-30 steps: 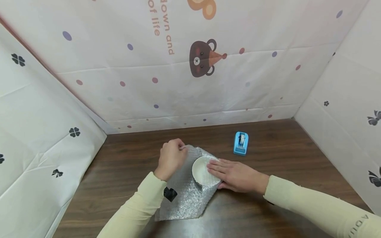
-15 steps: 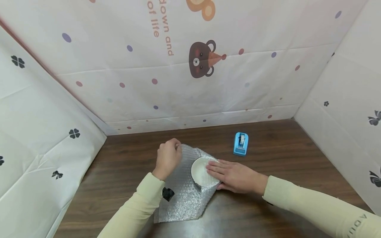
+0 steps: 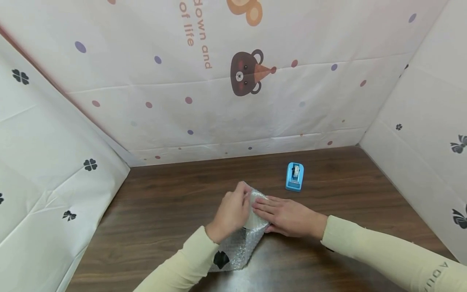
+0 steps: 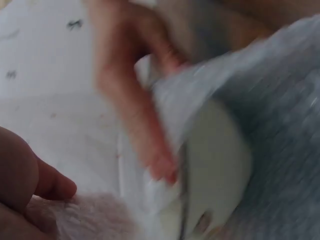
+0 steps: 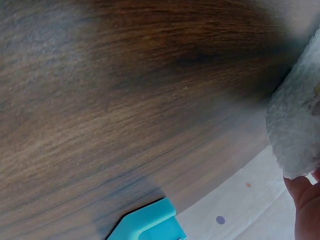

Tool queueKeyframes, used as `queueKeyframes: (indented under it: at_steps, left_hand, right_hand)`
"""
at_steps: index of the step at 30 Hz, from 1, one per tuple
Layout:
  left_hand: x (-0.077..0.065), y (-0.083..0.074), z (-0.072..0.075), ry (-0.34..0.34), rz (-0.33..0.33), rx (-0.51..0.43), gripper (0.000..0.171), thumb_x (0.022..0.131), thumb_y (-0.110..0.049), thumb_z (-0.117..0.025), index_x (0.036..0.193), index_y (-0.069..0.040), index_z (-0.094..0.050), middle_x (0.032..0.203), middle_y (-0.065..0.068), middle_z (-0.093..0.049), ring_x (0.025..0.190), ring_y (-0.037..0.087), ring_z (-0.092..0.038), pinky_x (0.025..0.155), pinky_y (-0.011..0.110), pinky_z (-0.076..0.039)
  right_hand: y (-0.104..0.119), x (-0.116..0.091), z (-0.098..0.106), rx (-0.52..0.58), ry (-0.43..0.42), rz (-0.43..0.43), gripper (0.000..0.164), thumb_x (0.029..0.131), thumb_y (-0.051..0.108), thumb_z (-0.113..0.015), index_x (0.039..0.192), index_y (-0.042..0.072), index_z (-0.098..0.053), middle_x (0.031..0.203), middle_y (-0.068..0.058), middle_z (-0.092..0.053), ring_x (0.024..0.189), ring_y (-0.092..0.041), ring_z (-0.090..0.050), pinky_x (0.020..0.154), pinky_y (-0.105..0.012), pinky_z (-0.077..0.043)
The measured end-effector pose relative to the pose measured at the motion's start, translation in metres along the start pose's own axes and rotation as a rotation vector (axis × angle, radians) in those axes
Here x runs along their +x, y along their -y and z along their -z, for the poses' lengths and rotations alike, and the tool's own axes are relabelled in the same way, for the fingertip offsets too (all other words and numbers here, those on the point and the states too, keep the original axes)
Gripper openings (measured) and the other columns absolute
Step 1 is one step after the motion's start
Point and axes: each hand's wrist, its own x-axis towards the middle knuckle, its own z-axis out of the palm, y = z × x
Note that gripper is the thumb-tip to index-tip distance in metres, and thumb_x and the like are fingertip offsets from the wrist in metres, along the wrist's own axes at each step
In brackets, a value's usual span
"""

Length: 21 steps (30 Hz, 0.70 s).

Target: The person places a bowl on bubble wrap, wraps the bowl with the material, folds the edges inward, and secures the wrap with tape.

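Note:
A white round bowl (image 3: 254, 221) with a dark rim lies on the wooden tabletop, partly inside silvery bubble wrap (image 3: 240, 248). In the head view, my left hand (image 3: 230, 213) pinches the far edge of the wrap beside the bowl, and its back covers the bowl's left part. My right hand (image 3: 286, 215) rests with straight fingers on the wrap folded over the bowl's right side. In the left wrist view, the bowl (image 4: 220, 155) and the right hand (image 4: 125, 75) are blurred. Wrap (image 5: 297, 120) shows at the right edge of the right wrist view.
A blue tape dispenser (image 3: 294, 177) stands behind the right hand. Printed sheets (image 3: 182, 121) form walls at the back and both sides of the brown table (image 3: 157, 211). A black piece (image 3: 221, 259) sits at the left wrist.
My left hand has swung to the right, carrying the wrap's left flap over towards the bowl. The right hand stays nearly still on the bowl's right side.

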Motion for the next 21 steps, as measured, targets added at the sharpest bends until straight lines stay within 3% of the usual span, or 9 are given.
queueKeyframes:
  at_steps: [4, 11, 17, 21]
  left_hand:
    - [-0.010, -0.003, -0.020, -0.005, -0.074, 0.106, 0.006, 0.105, -0.003, -0.054, 0.104, -0.002, -0.060, 0.084, 0.013, -0.076, 0.067, 0.012, -0.070, 0.054, 0.018, -0.046]
    - [-0.021, -0.005, -0.040, -0.027, -0.094, 0.215, 0.008, 0.102, -0.001, -0.056, 0.100, -0.005, -0.062, 0.084, 0.011, -0.072, 0.077, 0.026, -0.075, 0.061, 0.033, -0.056]
    - [-0.023, -0.006, -0.048, 0.012, -0.078, 0.264, 0.024, 0.097, 0.003, -0.058, 0.120, 0.000, -0.063, 0.113, 0.015, -0.074, 0.104, 0.029, -0.074, 0.082, 0.043, -0.062]
    - [-0.025, -0.008, -0.050, 0.038, -0.051, 0.223, 0.036, 0.094, 0.006, -0.061, 0.129, 0.000, -0.059, 0.127, 0.016, -0.070, 0.119, 0.030, -0.070, 0.091, 0.046, -0.061]
  right_hand:
    - [-0.001, 0.000, -0.001, -0.012, -0.015, 0.007, 0.061, 0.106, 0.049, -0.055, 0.152, 0.008, -0.054, 0.157, -0.009, -0.055, 0.149, -0.022, -0.050, 0.118, -0.042, -0.045]
    - [-0.001, 0.001, -0.004, -0.036, -0.039, 0.023, 0.054, 0.102, 0.045, -0.065, 0.140, 0.007, -0.065, 0.145, -0.009, -0.066, 0.140, -0.024, -0.059, 0.116, -0.042, -0.048]
    - [-0.002, 0.000, -0.005, 0.001, -0.024, 0.010, 0.050, 0.102, 0.043, -0.065, 0.136, 0.006, -0.068, 0.146, -0.011, -0.065, 0.141, -0.025, -0.059, 0.116, -0.042, -0.047]
    - [-0.003, 0.000, -0.008, 0.023, -0.072, 0.013, 0.051, 0.100, 0.043, -0.067, 0.135, 0.005, -0.069, 0.142, -0.011, -0.068, 0.138, -0.026, -0.061, 0.114, -0.042, -0.050]
